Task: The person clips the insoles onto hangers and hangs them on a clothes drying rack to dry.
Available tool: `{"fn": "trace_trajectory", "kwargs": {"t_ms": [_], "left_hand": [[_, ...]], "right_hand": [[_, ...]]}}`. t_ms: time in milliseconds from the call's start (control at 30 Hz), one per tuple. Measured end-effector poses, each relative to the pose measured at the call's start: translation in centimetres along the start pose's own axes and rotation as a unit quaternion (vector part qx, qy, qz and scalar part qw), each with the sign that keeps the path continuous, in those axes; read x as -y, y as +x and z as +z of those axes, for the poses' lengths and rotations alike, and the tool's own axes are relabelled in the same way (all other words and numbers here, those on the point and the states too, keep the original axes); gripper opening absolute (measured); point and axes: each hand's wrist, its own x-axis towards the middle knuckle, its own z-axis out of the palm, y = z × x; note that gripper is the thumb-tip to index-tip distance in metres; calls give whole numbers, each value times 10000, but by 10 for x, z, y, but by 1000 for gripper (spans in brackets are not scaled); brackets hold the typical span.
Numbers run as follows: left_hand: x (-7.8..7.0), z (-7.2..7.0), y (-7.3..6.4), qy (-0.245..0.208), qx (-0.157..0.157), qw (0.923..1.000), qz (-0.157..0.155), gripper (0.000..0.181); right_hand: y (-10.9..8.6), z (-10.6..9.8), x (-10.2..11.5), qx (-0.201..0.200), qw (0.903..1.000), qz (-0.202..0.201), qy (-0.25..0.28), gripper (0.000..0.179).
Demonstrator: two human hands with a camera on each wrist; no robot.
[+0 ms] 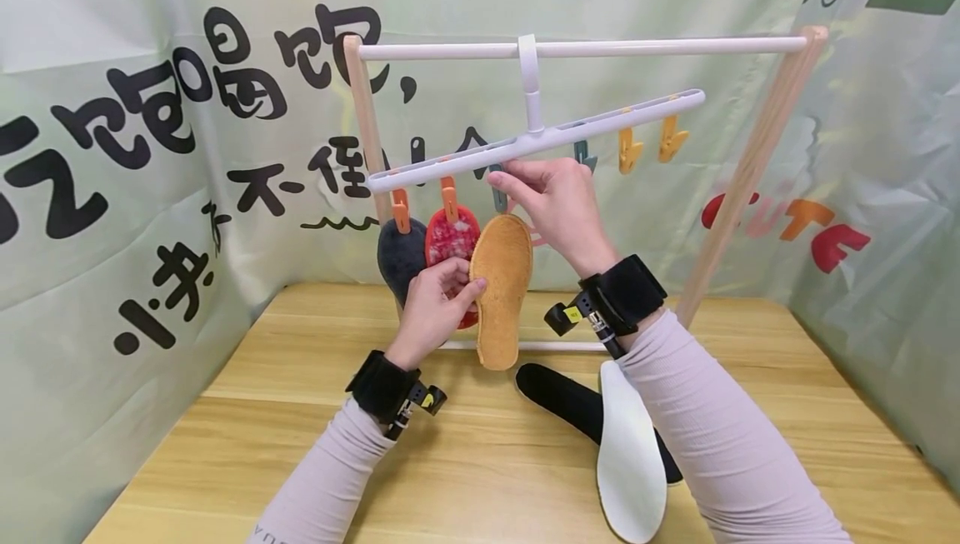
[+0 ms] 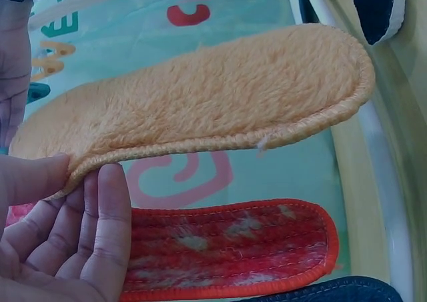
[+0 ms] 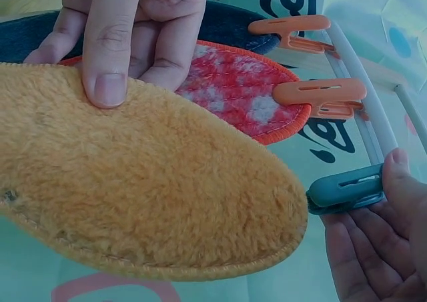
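My left hand (image 1: 435,304) pinches the long edge of a fuzzy yellow-orange insole (image 1: 504,294) between thumb and fingers. Above it, my right hand (image 1: 564,207) pinches a dark teal clip (image 3: 343,187) on a white hanger (image 1: 536,142). The clip's mouth meets the insole's upper end in the right wrist view; whether it grips the edge I cannot tell. To the left, a red patterned insole (image 1: 454,232) and a dark blue insole (image 1: 397,257) hang from orange clips (image 1: 401,212). My left hand partly covers the red one.
The hanger tilts, its left end low, on a wood-and-white rack (image 1: 667,47). Another teal clip (image 1: 583,154) and two yellow clips (image 1: 630,151) hang on its right side. A white insole (image 1: 630,461) lies across a black insole (image 1: 562,398) on the wooden table (image 1: 285,411).
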Motion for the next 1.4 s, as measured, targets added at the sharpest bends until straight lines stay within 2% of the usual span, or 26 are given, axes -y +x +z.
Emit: {"fn": "trace_trajectory", "kwargs": {"t_ms": [433, 667, 1033, 1400], "left_hand": [[-1, 3, 0, -380, -126, 9992, -33, 11], [-2, 5, 0, -113, -276, 9995, 113, 11], [-4, 7, -1, -205, -414, 9988, 160, 12], [-6, 9, 1, -348, -422, 9983, 174, 12]], "right_hand": [[2, 2, -3, -176, 9998, -111, -31, 23], [2, 1, -2, -183, 9996, -107, 160, 22], [2, 1, -2, -193, 9996, -160, 124, 21], [2, 0, -3, -237, 9995, -180, 86, 23]]}}
